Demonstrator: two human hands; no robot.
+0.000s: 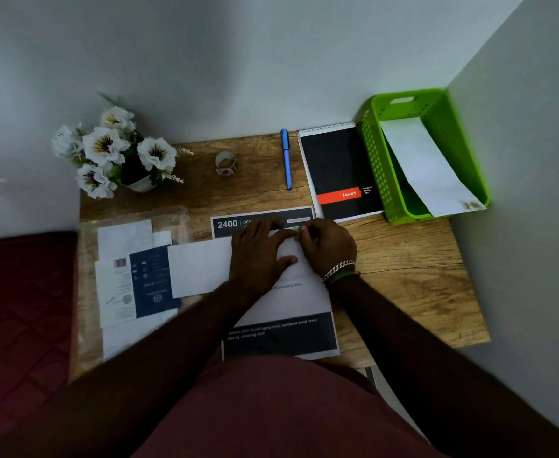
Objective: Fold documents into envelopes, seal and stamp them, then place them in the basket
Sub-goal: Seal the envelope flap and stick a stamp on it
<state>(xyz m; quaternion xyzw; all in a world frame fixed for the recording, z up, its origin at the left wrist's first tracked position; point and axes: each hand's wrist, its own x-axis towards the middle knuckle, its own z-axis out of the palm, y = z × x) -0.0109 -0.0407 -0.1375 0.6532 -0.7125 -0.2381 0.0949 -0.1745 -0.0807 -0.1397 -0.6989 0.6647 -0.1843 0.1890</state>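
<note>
A white envelope (202,266) lies across a printed document (281,335) at the middle of the wooden desk (413,269). My left hand (260,249) lies flat on the envelope with straight fingers. My right hand (326,246) is beside it, its fingertips curled at the envelope's top edge and pinching something small and pale there. The green plastic basket (380,180) stands at the back right with one stamped white envelope (427,166) leaning inside it. A small roll of stamps (226,163) sits at the back centre.
A blue pen (286,157) and a black spiral notepad (341,170) lie behind the document. A pot of white flowers (116,153) stands at the back left. A clear packet of envelopes and papers (136,279) lies on the left. A wall closes the right side.
</note>
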